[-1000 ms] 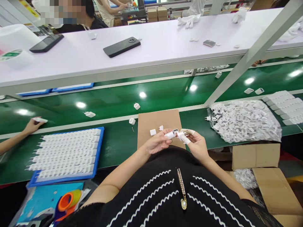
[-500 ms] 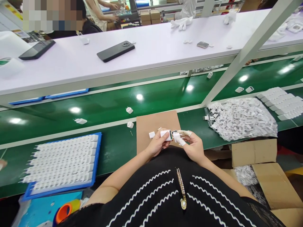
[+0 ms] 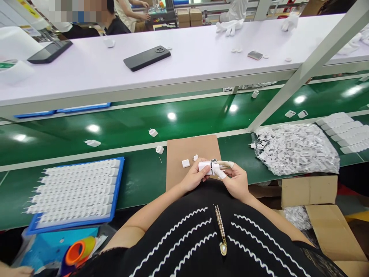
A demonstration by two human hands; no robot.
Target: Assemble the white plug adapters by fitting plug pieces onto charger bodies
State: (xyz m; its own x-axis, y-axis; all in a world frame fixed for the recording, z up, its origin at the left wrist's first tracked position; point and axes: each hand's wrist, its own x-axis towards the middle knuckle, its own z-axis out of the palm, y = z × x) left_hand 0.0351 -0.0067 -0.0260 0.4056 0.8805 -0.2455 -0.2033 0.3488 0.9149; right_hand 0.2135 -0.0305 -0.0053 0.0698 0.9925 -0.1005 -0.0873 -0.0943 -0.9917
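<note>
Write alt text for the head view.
Both hands, left hand and right hand, hold a small white charger housing together over a cardboard sheet on a green bench, beside a blue tray of white parts.

The one camera sits on my head, looking forward and down over my chest at my left hand [image 3: 193, 177] and right hand [image 3: 236, 181] close below, with the green belt [image 3: 129, 123] and white shelf [image 3: 190, 65] stretching beyond.

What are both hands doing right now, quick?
Left hand: closed on the white charger body.
Right hand: fingers pinching the plug piece at the body's end.
</note>
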